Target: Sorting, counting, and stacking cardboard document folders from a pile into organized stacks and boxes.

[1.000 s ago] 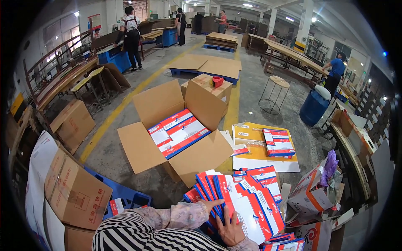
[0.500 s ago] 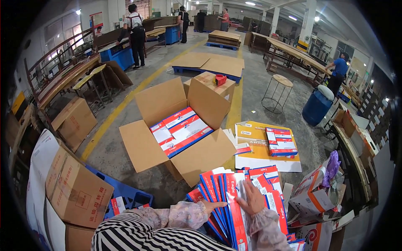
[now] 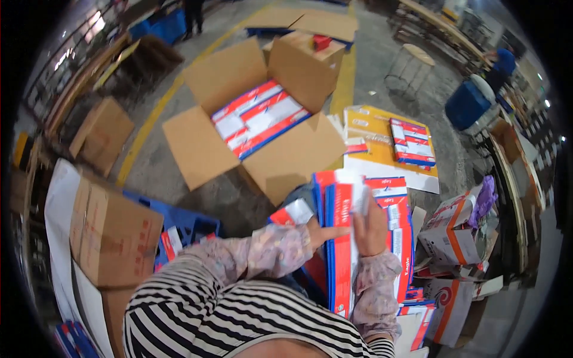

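A bundle of flat red, white and blue boxes stands on edge in front of me, between my two hands. My left hand grips its left side, the index finger stretched across the near edges; its other fingers are partly hidden. Flat against the right side lies my right hand, fingers straight and slightly blurred. Right of that hand, more of these boxes are piled. Ahead, an open brown carton with its flaps spread holds several such boxes lying flat.
A yellow and white cardboard sheet bears a small stack of boxes. At the left, a brown carton stands near a blue pallet. A white and orange carton is at the right. A stool and blue drum stand beyond.
The fanned-out boxes between my hands are now a tighter, more upright bundle. My right hand's spread fingers have come together. The view has tipped downward.
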The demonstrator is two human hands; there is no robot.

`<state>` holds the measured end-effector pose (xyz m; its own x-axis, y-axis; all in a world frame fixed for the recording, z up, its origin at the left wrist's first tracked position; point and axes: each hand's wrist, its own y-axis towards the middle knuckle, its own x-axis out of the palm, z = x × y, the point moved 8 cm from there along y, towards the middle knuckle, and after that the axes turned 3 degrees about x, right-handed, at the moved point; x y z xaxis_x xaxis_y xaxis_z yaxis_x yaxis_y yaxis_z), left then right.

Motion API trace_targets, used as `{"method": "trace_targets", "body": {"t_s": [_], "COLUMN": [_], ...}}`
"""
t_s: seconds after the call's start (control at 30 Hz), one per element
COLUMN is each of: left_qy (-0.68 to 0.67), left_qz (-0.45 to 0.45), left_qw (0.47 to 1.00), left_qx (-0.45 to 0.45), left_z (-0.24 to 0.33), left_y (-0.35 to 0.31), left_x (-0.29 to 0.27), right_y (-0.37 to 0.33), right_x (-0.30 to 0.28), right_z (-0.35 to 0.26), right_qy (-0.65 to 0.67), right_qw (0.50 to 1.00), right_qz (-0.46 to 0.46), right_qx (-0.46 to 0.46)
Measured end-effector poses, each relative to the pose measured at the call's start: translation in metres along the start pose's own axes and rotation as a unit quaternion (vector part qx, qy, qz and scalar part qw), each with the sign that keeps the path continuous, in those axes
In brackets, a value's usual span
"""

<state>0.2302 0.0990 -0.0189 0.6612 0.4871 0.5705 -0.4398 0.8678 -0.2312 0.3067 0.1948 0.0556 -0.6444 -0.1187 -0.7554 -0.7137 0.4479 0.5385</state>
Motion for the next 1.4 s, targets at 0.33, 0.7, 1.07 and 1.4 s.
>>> {"method": "trace_targets", "body": {"t_s": [0.33, 0.7, 1.07, 1.4], "left_qy": [0.157, 0.001, 0.359, 0.484], "left_qz": [-0.043, -0.127, 0.552, 0.635], "left_qw": [0.979, 0.987, 0.695, 0.536], "left_qx": [0.119, -0.095, -0.29, -0.274], "left_z": [0.025, -0.029, -0.17, -0.14], "left_y": [-0.052, -0.13, -0.342, -0.373], "left_x": [0.027, -0.112, -0.397, -0.508], "right_y": [-0.011, -0.059, -0.05, -0.047], "right_x": [-0.034, 0.089, 0.114, 0.111], "right_z": [0.006, 0.006, 0.005, -0.004], "right_qy": [0.166, 0.057, 0.069, 0.02], "right_qw": [0.946, 0.939, 0.935, 0.932], "right_qz": [-0.238, -0.307, -0.327, -0.332], "right_qx": [0.142, 0.143, 0.118, 0.141]}}
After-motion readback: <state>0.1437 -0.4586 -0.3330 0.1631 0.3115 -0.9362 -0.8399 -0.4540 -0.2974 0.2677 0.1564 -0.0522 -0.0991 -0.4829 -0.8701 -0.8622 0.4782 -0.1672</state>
